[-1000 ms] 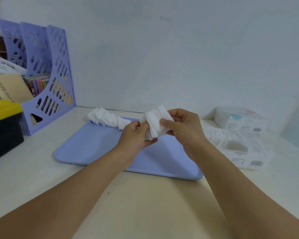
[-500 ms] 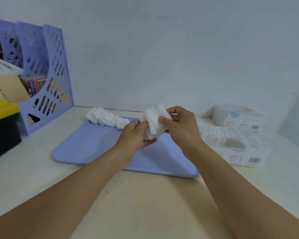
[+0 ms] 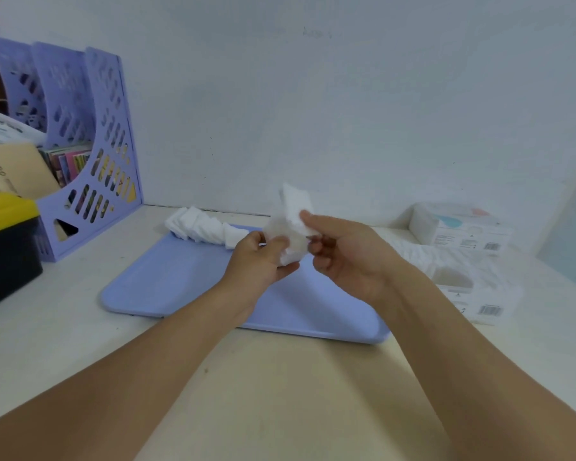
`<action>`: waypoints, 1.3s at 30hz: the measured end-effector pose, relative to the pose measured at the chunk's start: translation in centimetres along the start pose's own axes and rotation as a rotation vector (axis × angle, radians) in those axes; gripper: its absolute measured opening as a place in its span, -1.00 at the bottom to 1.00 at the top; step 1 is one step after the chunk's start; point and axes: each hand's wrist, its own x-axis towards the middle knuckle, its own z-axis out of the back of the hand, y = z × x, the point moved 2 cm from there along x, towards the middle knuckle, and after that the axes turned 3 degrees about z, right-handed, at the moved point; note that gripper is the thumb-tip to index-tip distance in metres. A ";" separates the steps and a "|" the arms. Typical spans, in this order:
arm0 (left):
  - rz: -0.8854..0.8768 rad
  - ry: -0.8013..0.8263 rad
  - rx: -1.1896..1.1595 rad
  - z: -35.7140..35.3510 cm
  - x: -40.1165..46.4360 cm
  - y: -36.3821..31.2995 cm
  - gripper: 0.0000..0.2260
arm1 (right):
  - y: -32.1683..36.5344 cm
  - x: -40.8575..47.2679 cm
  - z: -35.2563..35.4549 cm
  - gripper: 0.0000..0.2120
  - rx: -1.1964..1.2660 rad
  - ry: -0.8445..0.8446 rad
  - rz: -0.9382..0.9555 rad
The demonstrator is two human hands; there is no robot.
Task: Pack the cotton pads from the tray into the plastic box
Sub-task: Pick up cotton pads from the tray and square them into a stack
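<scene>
Above the blue tray [image 3: 187, 287] both my hands hold a stack of white cotton pads [image 3: 291, 227]. My left hand [image 3: 260, 257] grips the lower part of the stack. My right hand [image 3: 343, 254] pinches its upper pads between thumb and fingers, and the stack fans upward. A row of more cotton pads [image 3: 207, 227] lies along the tray's far left edge. The clear plastic box [image 3: 459, 281] stands to the right of the tray, with white pads inside it.
A purple file rack [image 3: 90, 154] with books stands at the back left, and a black bin with a yellow lid [image 3: 4, 241] sits in front of it. A second white pad package [image 3: 459, 231] rests against the wall at the right.
The stack has spread and risen between my hands. My right hand has turned more palm-up and pulled slightly to the right.
</scene>
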 end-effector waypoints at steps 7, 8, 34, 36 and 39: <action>-0.016 0.064 -0.002 -0.2 -0.3 -0.2 -0.80 | -0.6 0.4 0.5 -0.77 -0.434 -0.087 0.131; 0.004 0.068 -0.024 -0.2 -0.3 -0.3 -0.79 | -0.6 0.5 0.6 -0.78 -0.458 -0.101 0.148; -0.201 0.307 0.478 -5.3 -2.7 -3.7 -0.47 | 6.4 -4.5 3.9 -0.78 -0.803 0.158 0.127; -0.263 0.346 0.520 -7.6 -2.7 -4.3 -0.42 | 8.1 -4.8 6.0 -0.72 -0.825 0.084 0.044; -0.460 0.308 0.672 -11.0 -2.8 -3.6 -0.34 | 11.1 -5.1 9.9 -0.61 -0.645 -0.137 -0.026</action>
